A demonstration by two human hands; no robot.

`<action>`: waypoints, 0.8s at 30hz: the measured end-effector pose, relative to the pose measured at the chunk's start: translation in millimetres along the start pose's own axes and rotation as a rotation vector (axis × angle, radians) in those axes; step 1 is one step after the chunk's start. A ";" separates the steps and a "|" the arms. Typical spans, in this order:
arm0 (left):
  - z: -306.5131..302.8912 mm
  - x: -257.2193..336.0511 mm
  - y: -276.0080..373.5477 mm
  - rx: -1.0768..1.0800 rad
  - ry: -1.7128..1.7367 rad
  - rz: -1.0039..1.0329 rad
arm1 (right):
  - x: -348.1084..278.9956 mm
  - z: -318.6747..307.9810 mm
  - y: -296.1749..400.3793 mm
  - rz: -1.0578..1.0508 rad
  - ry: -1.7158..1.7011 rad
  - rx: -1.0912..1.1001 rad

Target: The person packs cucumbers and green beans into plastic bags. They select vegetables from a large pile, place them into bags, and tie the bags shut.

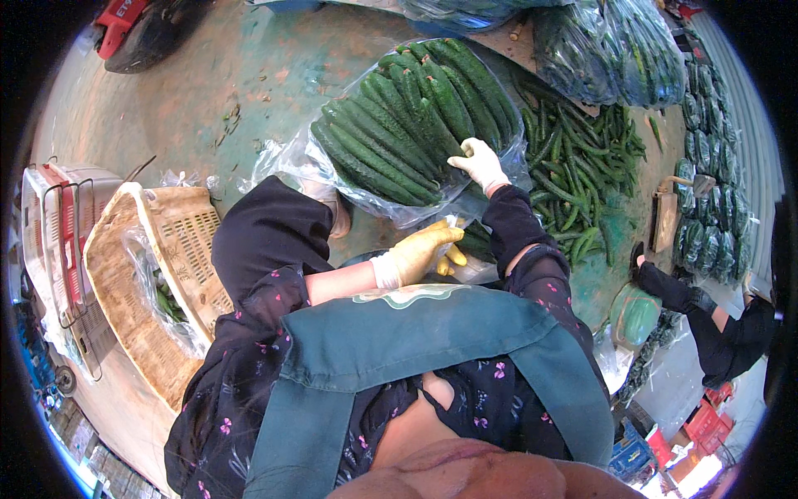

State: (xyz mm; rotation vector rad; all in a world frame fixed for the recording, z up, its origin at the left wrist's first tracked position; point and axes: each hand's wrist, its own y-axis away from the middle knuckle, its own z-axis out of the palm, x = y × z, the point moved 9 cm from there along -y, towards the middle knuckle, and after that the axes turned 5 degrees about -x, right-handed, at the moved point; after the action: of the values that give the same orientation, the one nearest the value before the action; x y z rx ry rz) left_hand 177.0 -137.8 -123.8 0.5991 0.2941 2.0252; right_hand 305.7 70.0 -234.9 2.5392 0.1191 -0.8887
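Dark green cucumbers [399, 118] lie in rows on a clear plastic bag [287, 163] spread before me. My right hand [479, 163], in a pale glove, rests at the near right edge of the rows, its fingertips at a cucumber's end; whether it grips one cannot be told. My left hand [424, 249], in a yellow-coated glove, is nearer my body, its fingers bent over clear plastic beside more cucumbers [479, 242] between my arms. What it holds is not clear. Loose, curved cucumbers [576, 168] are heaped on the floor to the right.
A worn plastic crate [187, 237] holding plastic film stands at left, beside a white and red crate [75, 243]. Filled cucumber bags [611, 56] lie at upper right. A person in dark clothes [717, 330] is at right, near a green stool [634, 314]. A wheel [149, 37] stands at upper left.
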 end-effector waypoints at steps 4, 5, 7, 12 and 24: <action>1.1 6.4 3.1 -0.004 0.017 0.027 | 13.2 -44.0 1.3 0.037 -0.396 0.092; 1.8 8.1 3.6 0.000 0.019 0.036 | 16.6 -58.8 -0.6 0.044 -0.496 0.131; -2.0 5.6 1.1 0.035 0.009 0.026 | 33.7 -82.2 -6.8 0.033 -0.465 0.175; -0.9 10.2 2.8 0.037 0.016 0.034 | 27.0 -44.2 -18.9 0.049 -0.089 0.124; 2.9 40.4 -0.4 -0.001 -0.022 0.140 | 8.7 -42.3 -20.0 0.012 -0.466 -0.039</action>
State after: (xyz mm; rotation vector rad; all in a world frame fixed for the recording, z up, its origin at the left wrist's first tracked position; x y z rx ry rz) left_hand 162.2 -102.8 -109.7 0.6568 0.2437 2.1511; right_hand 332.3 105.9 -218.5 2.2259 -0.0238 -1.4271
